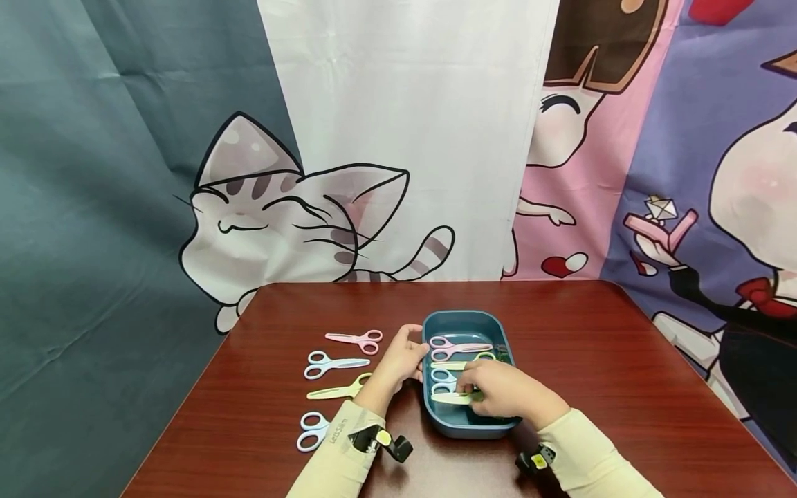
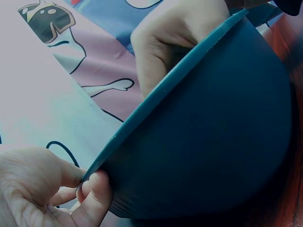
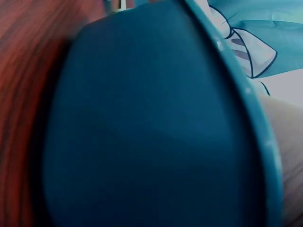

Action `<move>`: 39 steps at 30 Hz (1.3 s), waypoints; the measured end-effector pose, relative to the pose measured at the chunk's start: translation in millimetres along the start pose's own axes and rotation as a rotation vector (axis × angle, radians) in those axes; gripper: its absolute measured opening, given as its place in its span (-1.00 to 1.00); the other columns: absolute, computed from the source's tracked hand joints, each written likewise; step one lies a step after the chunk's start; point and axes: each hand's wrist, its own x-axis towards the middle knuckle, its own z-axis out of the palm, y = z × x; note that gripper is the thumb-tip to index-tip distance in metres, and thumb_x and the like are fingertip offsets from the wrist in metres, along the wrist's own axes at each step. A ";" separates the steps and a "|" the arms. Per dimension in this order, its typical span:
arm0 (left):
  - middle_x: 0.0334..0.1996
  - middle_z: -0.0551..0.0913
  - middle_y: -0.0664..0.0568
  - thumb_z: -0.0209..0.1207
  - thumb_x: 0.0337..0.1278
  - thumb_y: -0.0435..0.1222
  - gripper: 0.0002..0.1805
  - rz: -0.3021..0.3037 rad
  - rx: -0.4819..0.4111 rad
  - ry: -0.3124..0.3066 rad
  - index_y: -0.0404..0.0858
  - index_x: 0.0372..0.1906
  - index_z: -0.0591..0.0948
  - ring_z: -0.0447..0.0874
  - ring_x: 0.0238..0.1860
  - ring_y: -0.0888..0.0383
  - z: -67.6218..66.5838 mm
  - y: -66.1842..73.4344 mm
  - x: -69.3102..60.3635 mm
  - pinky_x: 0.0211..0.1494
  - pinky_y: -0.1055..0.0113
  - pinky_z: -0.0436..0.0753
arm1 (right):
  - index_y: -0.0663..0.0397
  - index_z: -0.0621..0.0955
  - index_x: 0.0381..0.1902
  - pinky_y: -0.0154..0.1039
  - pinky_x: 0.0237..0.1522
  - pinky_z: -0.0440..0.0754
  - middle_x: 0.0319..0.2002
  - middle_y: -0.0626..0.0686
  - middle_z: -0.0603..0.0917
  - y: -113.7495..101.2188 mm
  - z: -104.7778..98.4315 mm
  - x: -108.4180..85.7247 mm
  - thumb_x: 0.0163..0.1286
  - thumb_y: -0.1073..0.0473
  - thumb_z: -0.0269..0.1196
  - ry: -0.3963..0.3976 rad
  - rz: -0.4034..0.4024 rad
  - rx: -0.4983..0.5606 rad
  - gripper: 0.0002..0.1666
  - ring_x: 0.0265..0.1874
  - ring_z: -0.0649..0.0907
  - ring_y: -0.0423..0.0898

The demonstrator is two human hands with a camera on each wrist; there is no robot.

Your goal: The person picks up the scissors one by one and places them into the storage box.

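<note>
Pinching the box (image 1: 463, 431), left hand (image 1: 403, 356) steadies it; right hand (image 1: 498, 389) hides its grip; keep the green scissors (image 1: 450, 398) there flat.

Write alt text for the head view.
The right hand reaches into a teal bin of scissors while the left hand grips its rim. Four more pairs lie to the left on a brown table, before a cartoon backdrop.
</note>
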 end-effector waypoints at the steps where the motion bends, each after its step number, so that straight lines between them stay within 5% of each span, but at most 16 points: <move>1: -0.35 0.54 -0.32 0.08 0.42 -0.47 -0.51 0.001 0.000 -0.002 -0.30 0.37 0.30 0.40 -0.68 0.19 0.3 0.0 -0.1 -0.75 0.42 0.50 | -0.04 0.73 -0.24 -0.32 -0.26 0.61 -0.36 -0.20 0.59 0.0 1.0 -0.7 0.08 0.30 0.42 -0.002 -0.007 0.000 -0.75 -0.35 0.53 -0.29; 23: -0.37 0.52 -0.21 0.09 0.43 -0.44 -0.52 -0.011 0.020 0.007 -0.25 0.36 0.33 0.41 -0.67 0.18 -0.7 0.1 0.2 -0.73 0.40 0.52 | -0.13 0.74 -0.27 -0.30 -0.28 0.61 -0.39 -0.24 0.59 -3.9 11.4 -1.2 0.05 0.23 0.52 -0.089 0.047 -0.082 -0.74 -0.38 0.54 -0.32; 39: -0.40 0.50 -0.17 0.10 0.41 -0.43 -0.51 -0.006 0.024 0.016 -0.26 0.37 0.32 0.39 -0.69 0.19 0.9 0.5 -2.0 -0.74 0.41 0.50 | -0.15 0.74 -0.28 -0.25 -0.32 0.62 -0.37 -0.20 0.59 -4.4 14.9 -2.4 0.06 0.19 0.52 -0.040 0.071 -0.137 -0.76 -0.41 0.54 -0.29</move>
